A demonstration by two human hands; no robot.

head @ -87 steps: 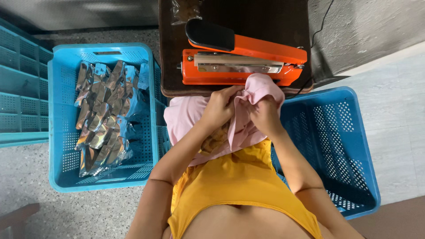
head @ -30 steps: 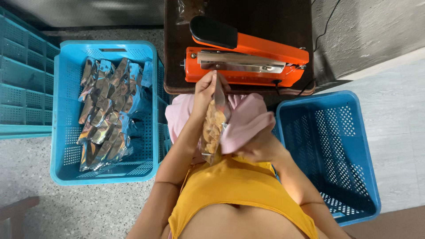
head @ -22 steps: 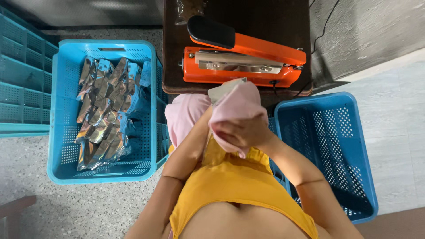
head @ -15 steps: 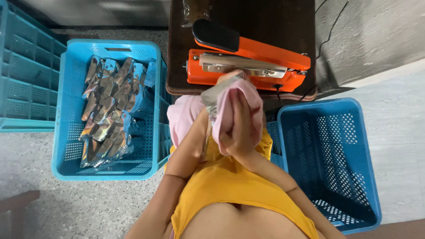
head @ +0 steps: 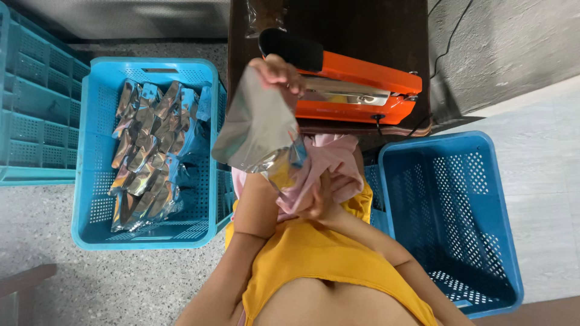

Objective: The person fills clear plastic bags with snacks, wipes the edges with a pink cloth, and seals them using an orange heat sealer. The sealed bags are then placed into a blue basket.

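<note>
Foil pouch [head: 257, 127] hangs from my left hand [head: 277, 69], pinched at its top corner just short of the orange heat sealer [head: 356, 84] on the dark table [head: 386, 30]. My right hand [head: 314, 202], below that pinch, is closed on the pink cloth [head: 335, 166] in my lap. I would keep the mouth flat and level, contents settled low, and avoid creases across the open edge. Filled pouches [head: 148, 151] lie in the blue crate [head: 90, 181], well left of the grip.

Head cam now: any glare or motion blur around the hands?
Head view: soft glare on the silver foil pouch pinched by the left hand; slight blur there; right hand shaded in pink cloth; orange heat sealer sharp; light even, edges bowed.
</note>
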